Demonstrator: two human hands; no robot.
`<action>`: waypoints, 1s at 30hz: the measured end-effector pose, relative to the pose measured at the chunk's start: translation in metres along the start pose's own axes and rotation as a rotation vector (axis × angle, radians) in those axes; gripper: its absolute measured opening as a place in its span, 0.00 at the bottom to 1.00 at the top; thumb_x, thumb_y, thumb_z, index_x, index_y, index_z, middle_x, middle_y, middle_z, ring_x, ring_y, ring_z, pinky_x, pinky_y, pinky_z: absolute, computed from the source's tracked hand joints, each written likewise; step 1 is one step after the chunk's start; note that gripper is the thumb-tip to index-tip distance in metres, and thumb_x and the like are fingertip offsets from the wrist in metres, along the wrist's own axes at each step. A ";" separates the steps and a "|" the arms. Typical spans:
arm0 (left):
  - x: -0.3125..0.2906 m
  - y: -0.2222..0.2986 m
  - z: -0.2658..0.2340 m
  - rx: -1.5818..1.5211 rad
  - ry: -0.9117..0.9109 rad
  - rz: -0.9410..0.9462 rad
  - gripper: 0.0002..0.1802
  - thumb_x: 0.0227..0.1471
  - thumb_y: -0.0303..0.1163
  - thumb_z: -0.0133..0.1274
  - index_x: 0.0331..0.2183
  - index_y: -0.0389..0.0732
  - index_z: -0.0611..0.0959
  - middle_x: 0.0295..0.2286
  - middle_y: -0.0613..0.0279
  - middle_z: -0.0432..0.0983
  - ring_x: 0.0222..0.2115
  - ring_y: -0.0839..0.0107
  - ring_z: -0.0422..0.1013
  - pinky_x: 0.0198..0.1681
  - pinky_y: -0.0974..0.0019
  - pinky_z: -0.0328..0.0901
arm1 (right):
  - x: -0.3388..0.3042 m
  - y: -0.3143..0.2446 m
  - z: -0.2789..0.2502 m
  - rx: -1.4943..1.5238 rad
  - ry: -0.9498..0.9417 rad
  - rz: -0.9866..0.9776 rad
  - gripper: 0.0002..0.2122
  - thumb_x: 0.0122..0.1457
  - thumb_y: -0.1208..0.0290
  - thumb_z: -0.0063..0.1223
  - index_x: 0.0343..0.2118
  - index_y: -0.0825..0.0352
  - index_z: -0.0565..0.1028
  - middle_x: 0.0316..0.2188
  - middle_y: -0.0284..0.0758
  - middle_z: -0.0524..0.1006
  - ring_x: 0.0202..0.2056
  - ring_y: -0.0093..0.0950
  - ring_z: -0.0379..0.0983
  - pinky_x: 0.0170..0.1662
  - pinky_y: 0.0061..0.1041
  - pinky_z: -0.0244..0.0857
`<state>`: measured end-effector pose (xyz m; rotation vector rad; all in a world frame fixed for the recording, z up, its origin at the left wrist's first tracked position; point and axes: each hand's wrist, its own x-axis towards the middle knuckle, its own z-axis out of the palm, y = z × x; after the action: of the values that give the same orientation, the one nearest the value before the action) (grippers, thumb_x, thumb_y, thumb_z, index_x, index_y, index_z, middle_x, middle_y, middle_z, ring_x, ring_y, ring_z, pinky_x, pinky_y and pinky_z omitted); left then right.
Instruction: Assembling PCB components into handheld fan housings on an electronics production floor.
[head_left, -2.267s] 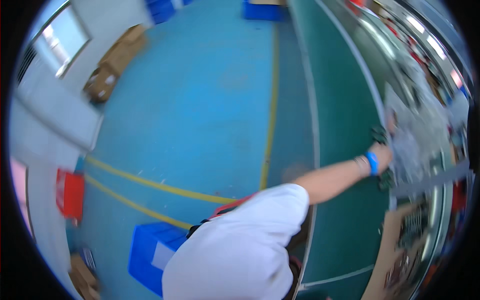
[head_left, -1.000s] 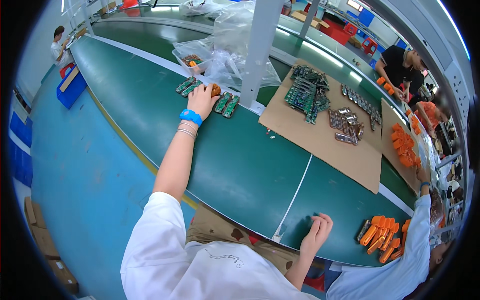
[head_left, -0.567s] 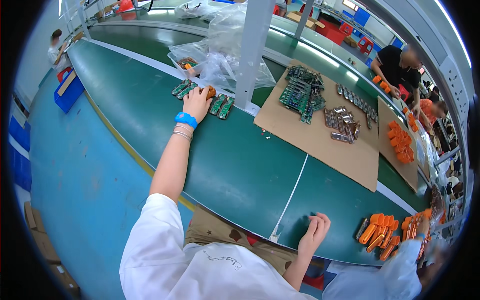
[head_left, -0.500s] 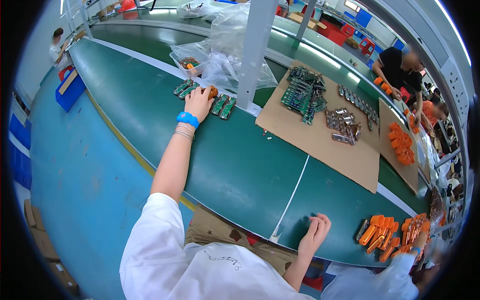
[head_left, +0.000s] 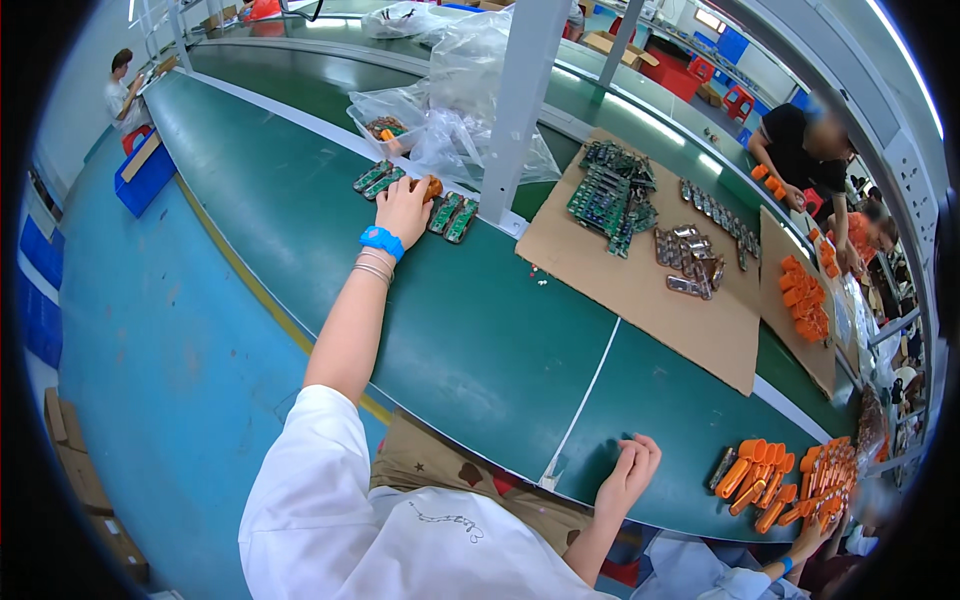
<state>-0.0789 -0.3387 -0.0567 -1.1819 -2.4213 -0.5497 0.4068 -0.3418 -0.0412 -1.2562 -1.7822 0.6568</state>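
Observation:
My left hand [head_left: 403, 212] reaches to the far side of the green table, its fingers bent down among small housings with green circuit boards. One pair of boards [head_left: 378, 178] lies left of the fingers, another pair [head_left: 454, 217] to the right. A brown-orange rounded piece [head_left: 432, 187] shows beside the fingertips; what the fingers grip is hidden under them. My right hand [head_left: 628, 477] is over the near table edge, fingers loosely bent and thumb apart, with nothing visible in it.
A cardboard sheet [head_left: 570, 262] carries circuit boards [head_left: 610, 195] and metallic housings [head_left: 690, 260]. Orange handled parts [head_left: 760, 475] lie near right, by a co-worker's hand [head_left: 806, 540]. A metal post [head_left: 520, 110] stands beside a plastic tub [head_left: 385, 125] and clear bags.
My two hands stay almost in place while the view shifts slightly. The co-worker's hand at the lower right has moved down toward the near edge of the orange parts.

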 end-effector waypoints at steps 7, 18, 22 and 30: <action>-0.001 -0.004 0.002 -0.056 0.041 0.053 0.22 0.49 0.35 0.53 0.48 0.42 0.72 0.42 0.59 0.68 0.46 0.61 0.64 0.49 0.51 0.58 | 0.000 0.002 0.000 -0.014 0.001 -0.018 0.09 0.62 0.73 0.41 0.28 0.70 0.72 0.40 0.39 0.67 0.41 0.29 0.64 0.44 0.25 0.58; 0.003 0.001 -0.003 -0.095 0.062 0.098 0.23 0.50 0.32 0.51 0.50 0.42 0.71 0.49 0.58 0.66 0.52 0.62 0.61 0.54 0.51 0.55 | 0.000 0.000 0.000 -0.017 -0.002 -0.015 0.09 0.61 0.73 0.41 0.28 0.70 0.72 0.40 0.40 0.67 0.41 0.30 0.65 0.43 0.26 0.58; 0.005 -0.004 0.003 -0.031 0.017 0.150 0.22 0.51 0.31 0.49 0.50 0.45 0.72 0.50 0.59 0.66 0.53 0.63 0.61 0.54 0.51 0.55 | 0.001 -0.001 0.000 -0.022 -0.003 -0.012 0.08 0.61 0.74 0.42 0.28 0.70 0.72 0.40 0.40 0.67 0.40 0.30 0.65 0.43 0.26 0.58; 0.004 -0.003 0.005 -0.054 0.077 0.153 0.20 0.49 0.29 0.51 0.47 0.44 0.74 0.45 0.61 0.69 0.48 0.62 0.64 0.50 0.53 0.58 | -0.001 -0.001 -0.001 -0.011 0.005 -0.007 0.07 0.60 0.74 0.43 0.28 0.70 0.72 0.39 0.40 0.67 0.40 0.30 0.65 0.42 0.25 0.58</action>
<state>-0.0842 -0.3358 -0.0595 -1.3300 -2.2422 -0.6051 0.4073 -0.3427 -0.0398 -1.2570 -1.7875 0.6400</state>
